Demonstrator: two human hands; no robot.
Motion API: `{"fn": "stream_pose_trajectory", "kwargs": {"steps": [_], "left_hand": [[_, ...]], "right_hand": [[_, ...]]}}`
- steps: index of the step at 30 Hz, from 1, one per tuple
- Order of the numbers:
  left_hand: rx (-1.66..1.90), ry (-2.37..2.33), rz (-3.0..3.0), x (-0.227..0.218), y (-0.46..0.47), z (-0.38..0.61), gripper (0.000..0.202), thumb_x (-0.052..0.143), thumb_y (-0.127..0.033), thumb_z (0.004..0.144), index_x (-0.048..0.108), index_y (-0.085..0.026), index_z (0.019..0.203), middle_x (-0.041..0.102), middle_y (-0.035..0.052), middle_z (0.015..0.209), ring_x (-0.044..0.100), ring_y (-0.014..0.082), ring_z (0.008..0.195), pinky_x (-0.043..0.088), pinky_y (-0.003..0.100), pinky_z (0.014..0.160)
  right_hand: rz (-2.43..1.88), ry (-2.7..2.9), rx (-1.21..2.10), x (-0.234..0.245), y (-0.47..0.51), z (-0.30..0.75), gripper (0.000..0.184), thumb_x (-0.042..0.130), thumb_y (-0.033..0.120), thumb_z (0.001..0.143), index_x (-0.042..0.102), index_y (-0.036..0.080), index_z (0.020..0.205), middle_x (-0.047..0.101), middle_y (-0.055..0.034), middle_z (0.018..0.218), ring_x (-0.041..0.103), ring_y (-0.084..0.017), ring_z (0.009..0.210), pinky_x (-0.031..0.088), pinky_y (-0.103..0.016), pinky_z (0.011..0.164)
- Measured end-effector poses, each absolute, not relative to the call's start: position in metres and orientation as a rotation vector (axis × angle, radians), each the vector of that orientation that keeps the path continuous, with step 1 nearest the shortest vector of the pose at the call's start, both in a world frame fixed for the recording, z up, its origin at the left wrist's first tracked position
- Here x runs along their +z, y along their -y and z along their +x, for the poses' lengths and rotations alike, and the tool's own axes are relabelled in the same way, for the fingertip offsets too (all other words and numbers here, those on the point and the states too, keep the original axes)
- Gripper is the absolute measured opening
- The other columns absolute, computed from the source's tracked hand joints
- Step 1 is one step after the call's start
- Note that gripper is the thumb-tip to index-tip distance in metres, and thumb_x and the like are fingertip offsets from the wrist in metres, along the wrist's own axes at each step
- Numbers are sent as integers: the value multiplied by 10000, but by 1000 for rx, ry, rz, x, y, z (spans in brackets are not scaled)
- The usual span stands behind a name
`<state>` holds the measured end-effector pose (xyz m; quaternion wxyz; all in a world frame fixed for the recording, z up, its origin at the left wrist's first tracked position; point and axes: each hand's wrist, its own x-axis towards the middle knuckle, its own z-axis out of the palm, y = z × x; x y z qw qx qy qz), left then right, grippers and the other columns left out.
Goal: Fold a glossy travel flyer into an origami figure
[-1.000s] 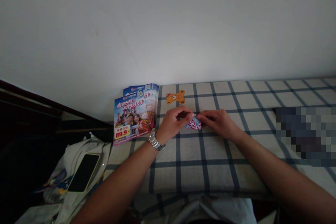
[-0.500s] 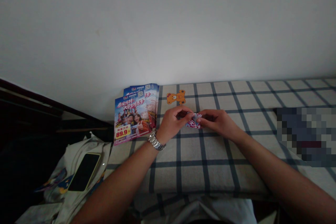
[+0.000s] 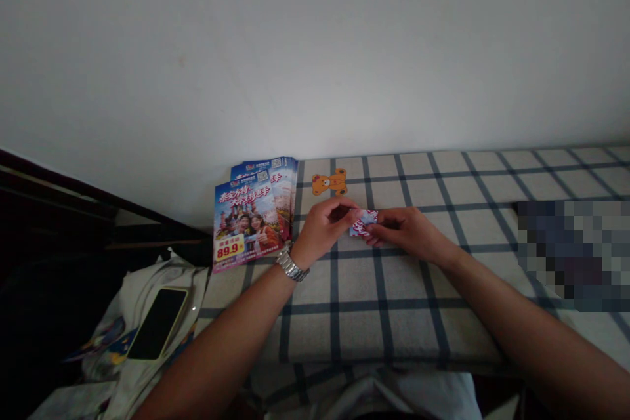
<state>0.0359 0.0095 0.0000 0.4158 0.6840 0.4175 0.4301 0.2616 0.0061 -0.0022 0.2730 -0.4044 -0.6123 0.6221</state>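
Note:
A small folded piece of printed paper (image 3: 363,222), red, white and pale blue, is pinched between both hands just above the checked cloth. My left hand (image 3: 325,228), with a metal-band watch (image 3: 291,264) at its wrist, grips the paper's left edge between thumb and fingers. From the other side, my right hand (image 3: 411,233) holds the right part, its thumb across the front and some fingers behind. The fingertips cover parts of the paper's edges. Just beyond my left hand lies a flat orange teddy bear picture (image 3: 329,182).
A stack of printed flyers (image 3: 249,223) lies left of my left hand, against the wall (image 3: 315,52). Lower left, a phone (image 3: 158,323) rests on pale fabric (image 3: 115,305). The checked cloth (image 3: 394,321) covers the table, and a pixelated dark item (image 3: 566,252) is at the right.
The paper has turned so that more of its patterned face shows. My right fingers have shifted lower and behind it. My left hand has hardly moved.

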Motion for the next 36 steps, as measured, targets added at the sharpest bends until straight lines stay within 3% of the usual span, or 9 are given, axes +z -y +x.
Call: {"fn": "stream_pose_trajectory", "kwargs": {"steps": [7, 22, 27, 29, 32, 36], "left_hand": [[1014, -1004, 1666, 4, -9, 36, 285, 737, -451, 927, 751, -183, 1026, 765, 48, 932, 703, 170, 833, 544, 268, 749], [1053, -1015, 1730, 6, -7, 37, 184, 712, -357, 952, 768, -182, 952, 783, 35, 896, 705, 151, 797, 523, 238, 713], [1045, -1011, 1762, 5, -7, 36, 188, 697, -359, 964, 768, -184, 958, 779, 31, 887, 708, 147, 798, 523, 233, 706], [1036, -1004, 1773, 4, -6, 37, 184, 694, -360, 968, 765, -191, 964, 776, 24, 885, 705, 139, 790, 517, 228, 697], [1014, -1003, 1791, 2, -6, 37, 176, 690, -358, 971, 758, -196, 962, 774, 19, 890, 705, 135, 798, 520, 229, 707], [1014, -1022, 1806, -1, -6, 37, 161, 704, -351, 963, 758, -199, 961, 782, 18, 908, 716, 136, 820, 528, 230, 722]], "right_hand": [[-1071, 1674, 1650, -2, -8, 264, 346, 752, 555, 872, 755, 209, 869, 813, -49, 870, 775, -213, 804, 647, -351, 792], [-1022, 1745, 1631, 1, -6, 263, 351, 700, 537, 928, 754, 190, 932, 799, -50, 877, 754, -202, 801, 617, -321, 766], [-1082, 1881, 1397, 3, -6, 263, 386, 631, 540, 974, 743, 188, 859, 742, -23, 771, 668, -165, 702, 509, -266, 627], [-1127, 1918, 1289, 2, -6, 263, 353, 653, 525, 962, 754, 190, 918, 725, -17, 764, 618, -156, 673, 452, -264, 588], [-1156, 1951, 1212, 1, -6, 263, 333, 653, 507, 961, 755, 190, 966, 708, -16, 765, 572, -151, 658, 414, -266, 576], [-1150, 1977, 1229, 3, -6, 263, 360, 615, 506, 982, 721, 184, 861, 667, -5, 714, 547, -137, 642, 389, -254, 568]]}}
